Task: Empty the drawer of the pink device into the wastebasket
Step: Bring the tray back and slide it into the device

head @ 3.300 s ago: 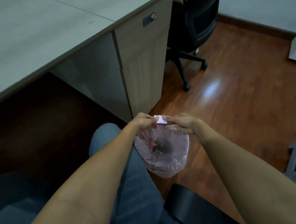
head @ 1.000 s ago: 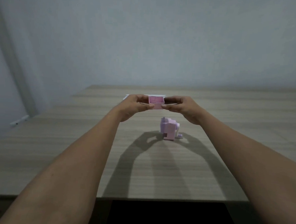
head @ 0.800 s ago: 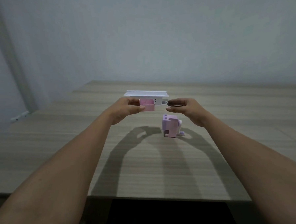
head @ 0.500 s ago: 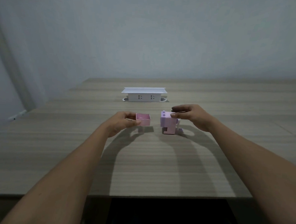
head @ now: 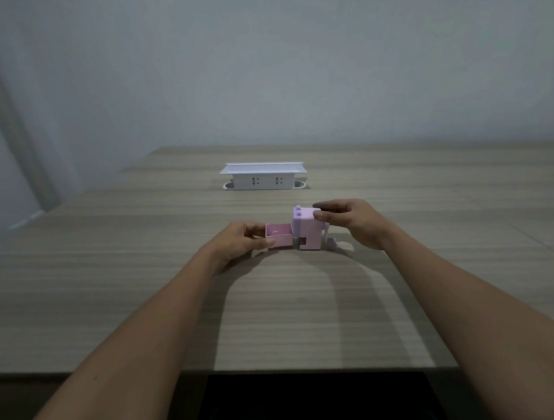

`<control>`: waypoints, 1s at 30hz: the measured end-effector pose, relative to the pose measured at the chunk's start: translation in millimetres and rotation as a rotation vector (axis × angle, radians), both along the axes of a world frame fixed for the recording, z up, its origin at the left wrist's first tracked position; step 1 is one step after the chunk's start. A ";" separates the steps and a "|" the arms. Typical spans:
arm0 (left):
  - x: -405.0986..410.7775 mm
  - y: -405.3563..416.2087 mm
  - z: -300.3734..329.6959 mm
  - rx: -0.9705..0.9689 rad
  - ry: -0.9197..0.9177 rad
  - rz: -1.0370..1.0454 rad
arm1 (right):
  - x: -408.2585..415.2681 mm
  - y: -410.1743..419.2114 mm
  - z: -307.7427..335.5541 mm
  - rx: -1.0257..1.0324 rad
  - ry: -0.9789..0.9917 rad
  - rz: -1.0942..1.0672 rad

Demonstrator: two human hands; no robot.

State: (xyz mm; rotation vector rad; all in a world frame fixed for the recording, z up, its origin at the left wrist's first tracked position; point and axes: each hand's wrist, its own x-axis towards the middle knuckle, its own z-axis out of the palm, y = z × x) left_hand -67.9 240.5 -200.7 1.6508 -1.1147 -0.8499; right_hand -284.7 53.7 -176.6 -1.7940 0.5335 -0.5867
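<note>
Currently the left hand [head: 238,243] is pinching the pink drawer [head: 279,236] against the device [head: 307,228]. The right hand [head: 353,223] is gripping the device's top on the counter [head: 137,282].

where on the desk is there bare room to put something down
Bare wood lies between the white socket box and the hands, left of the left hand, and along the desk near edge. It is crowded around the pink device and drawer.
</note>
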 end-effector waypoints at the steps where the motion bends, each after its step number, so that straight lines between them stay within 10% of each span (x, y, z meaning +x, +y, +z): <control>1: -0.7 0.1 0.6 0.004 0.001 0.001 | 0.1 -0.4 -0.6 0.002 -0.005 -0.002; 30: -17.2 -13.0 4.0 0.082 -0.125 0.000 | 5.3 -2.9 -7.8 0.061 -0.052 -0.001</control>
